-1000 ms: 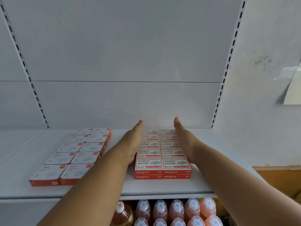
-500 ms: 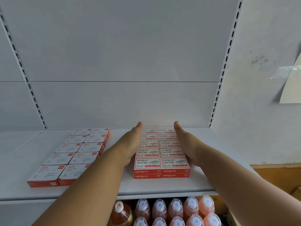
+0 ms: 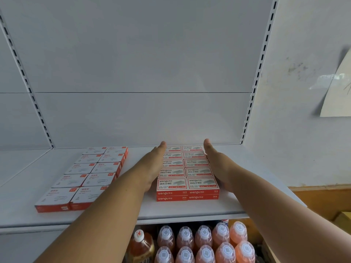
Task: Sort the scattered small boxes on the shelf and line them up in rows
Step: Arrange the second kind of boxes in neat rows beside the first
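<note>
A block of red-and-white staple boxes (image 3: 187, 173) lies on the white shelf (image 3: 190, 211), two columns wide, several rows deep and two layers high at the front. My left hand (image 3: 153, 166) lies flat along the block's left side with straight fingers. Along the right side my right hand (image 3: 215, 164) presses in the same way. A second block of white paper-clip boxes with red edges (image 3: 89, 175) sits to the left in two columns, touched by neither hand.
The shelf's back panel and slotted uprights (image 3: 254, 88) stand close behind the boxes. Below the shelf are orange drink bottles (image 3: 204, 242) with clear caps. A white wall with a taped paper (image 3: 336, 92) is on the right.
Both hands stay flat against the sides of the staple block. The camera has shifted slightly; the boxes look unmoved.
</note>
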`<state>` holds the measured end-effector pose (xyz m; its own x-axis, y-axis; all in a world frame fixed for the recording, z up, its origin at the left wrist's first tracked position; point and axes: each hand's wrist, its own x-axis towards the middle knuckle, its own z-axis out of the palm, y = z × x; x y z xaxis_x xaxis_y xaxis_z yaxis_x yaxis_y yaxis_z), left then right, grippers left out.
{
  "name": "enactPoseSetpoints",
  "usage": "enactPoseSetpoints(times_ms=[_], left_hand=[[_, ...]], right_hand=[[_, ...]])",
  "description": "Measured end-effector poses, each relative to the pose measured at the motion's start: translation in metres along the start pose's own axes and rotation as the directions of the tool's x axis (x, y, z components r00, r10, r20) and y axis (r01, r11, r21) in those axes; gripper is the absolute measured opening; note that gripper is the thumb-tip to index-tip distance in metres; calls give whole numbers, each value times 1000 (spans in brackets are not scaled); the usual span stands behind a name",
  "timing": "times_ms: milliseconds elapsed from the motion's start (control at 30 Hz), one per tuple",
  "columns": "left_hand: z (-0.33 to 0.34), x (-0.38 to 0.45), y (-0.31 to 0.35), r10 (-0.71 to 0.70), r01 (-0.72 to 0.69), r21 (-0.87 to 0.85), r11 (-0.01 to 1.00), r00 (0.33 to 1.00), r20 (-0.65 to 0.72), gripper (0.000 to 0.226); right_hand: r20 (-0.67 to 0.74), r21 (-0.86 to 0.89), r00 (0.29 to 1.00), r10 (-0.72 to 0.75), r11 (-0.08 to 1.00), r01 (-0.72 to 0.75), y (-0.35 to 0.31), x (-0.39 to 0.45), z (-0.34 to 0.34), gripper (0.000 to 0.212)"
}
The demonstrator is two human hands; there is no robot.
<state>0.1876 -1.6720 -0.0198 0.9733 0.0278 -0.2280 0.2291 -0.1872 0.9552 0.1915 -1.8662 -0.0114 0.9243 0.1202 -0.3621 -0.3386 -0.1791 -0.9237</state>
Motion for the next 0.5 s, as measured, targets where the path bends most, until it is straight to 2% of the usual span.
enactPoseSetpoints(times_ms=[133, 500], left_hand=[[-2, -6, -1, 12, -12, 17, 1000, 1000, -20, 62], [0, -19, -4, 13, -11, 132, 991, 1000, -10, 69]], right_hand=[[4, 2, 1000, -12, 1000, 12, 3, -4, -3, 79], [-23, -92, 1000, -16, 996, 14, 9, -10, -1, 71]])
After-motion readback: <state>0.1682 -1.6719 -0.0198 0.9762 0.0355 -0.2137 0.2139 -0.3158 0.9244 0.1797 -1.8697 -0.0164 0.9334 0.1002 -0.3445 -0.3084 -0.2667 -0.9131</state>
